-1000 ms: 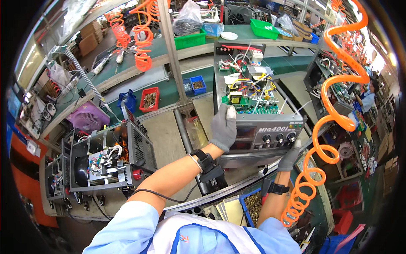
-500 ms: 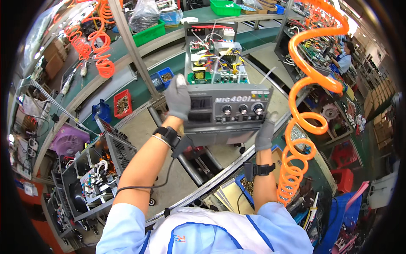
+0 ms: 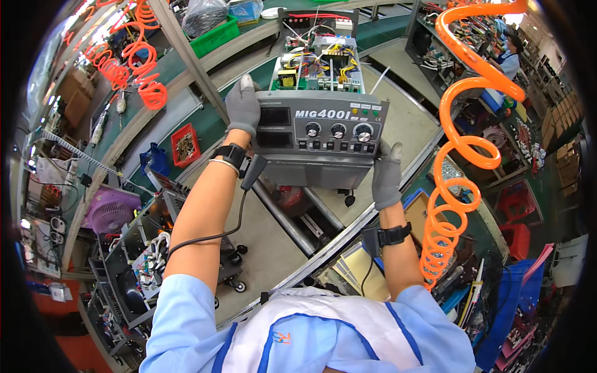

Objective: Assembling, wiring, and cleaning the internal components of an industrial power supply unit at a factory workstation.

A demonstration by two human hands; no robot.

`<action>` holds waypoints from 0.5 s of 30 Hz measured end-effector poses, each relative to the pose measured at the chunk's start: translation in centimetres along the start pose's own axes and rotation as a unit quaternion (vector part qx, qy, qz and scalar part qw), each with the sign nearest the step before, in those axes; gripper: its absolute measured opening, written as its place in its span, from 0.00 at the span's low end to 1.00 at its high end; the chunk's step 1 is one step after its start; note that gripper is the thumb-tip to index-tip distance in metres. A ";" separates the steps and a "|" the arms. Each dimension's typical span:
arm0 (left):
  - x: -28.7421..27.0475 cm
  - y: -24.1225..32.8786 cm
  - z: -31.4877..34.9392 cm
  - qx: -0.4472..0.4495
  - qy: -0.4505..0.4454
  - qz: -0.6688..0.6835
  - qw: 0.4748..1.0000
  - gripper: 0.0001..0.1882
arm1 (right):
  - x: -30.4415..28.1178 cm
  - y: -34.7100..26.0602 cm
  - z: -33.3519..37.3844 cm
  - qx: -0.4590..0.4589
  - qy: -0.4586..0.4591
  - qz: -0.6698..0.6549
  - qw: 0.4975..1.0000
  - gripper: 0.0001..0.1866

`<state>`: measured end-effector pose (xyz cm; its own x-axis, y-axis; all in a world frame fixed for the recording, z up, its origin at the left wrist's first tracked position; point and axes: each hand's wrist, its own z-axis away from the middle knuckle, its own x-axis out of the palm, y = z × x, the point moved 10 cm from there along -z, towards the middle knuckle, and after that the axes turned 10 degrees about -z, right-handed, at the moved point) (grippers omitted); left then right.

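The person's gloved left hand (image 3: 242,109) is curled around the upper left edge of a boxy grey machine (image 3: 318,124), thumb uppermost, other fingers mostly hidden. The gloved right hand (image 3: 387,180) is half closed against its lower right side; how firmly it grips cannot be told. The machine sits between both hands, its knobbed front facing the person, wiring exposed behind. Rightward, a coiled orange hose (image 3: 467,149) is cut off above. Leftward, the left forearm (image 3: 199,211) partly covers another open machine (image 3: 147,267).
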<state>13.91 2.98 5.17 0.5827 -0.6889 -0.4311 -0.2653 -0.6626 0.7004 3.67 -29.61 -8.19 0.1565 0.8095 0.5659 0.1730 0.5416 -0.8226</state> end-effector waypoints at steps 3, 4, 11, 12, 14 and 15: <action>-0.4 -1.9 -0.5 -0.033 -0.021 0.005 0.999 0.25 | 1.4 0.5 0.0 0.014 -0.018 0.009 1.000 0.45; -0.2 -1.7 -0.8 -0.040 -0.026 0.004 0.999 0.25 | 1.2 0.3 -0.1 0.011 -0.017 0.007 1.000 0.45; 0.3 0.6 -1.7 0.000 0.002 -0.052 0.999 0.24 | -0.3 0.3 -2.1 0.010 0.010 -0.027 1.000 0.45; 0.4 0.9 -1.5 -0.033 -0.006 -0.024 0.999 0.24 | -0.8 -0.1 -2.6 0.012 0.002 -0.028 1.000 0.44; -0.5 0.5 -1.5 -0.036 0.010 -0.020 0.999 0.23 | 0.3 0.0 -2.3 0.017 -0.009 -0.029 0.999 0.43; -0.8 0.5 -0.9 -0.037 0.027 -0.025 0.999 0.23 | 0.1 0.0 -1.5 0.012 0.013 -0.024 1.000 0.43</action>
<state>14.04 3.44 6.43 0.6350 -0.6379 -0.4358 -0.1790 -0.6703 0.7202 5.17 -29.85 -8.07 0.1733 0.7764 0.6060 0.1576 0.5855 -0.7952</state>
